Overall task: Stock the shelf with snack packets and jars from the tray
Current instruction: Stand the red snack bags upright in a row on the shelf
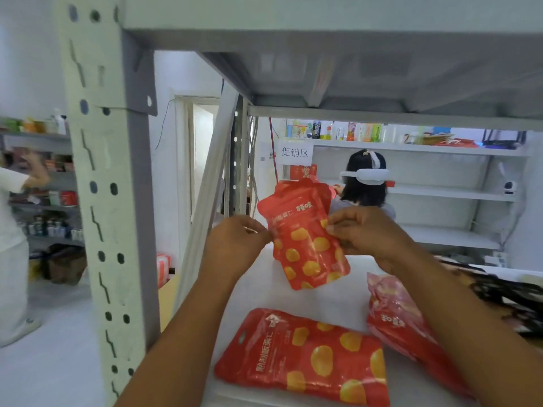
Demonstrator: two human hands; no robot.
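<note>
A red snack packet (302, 233) with yellow spots stands nearly upright, tilted a little left, on the white shelf board (349, 298). My left hand (238, 242) pinches its left edge and my right hand (367, 233) pinches its right edge. A second red packet (305, 356) lies flat on the board close to me. A third, paler red packet (402, 318) lies to its right, partly under my right forearm. No tray or jars show.
The white perforated shelf post (100, 201) rises at the left and the grey upper shelf (352, 80) hangs low overhead. A dark bundle (505, 295) lies at the board's right. One person stands behind the shelf, another at far left.
</note>
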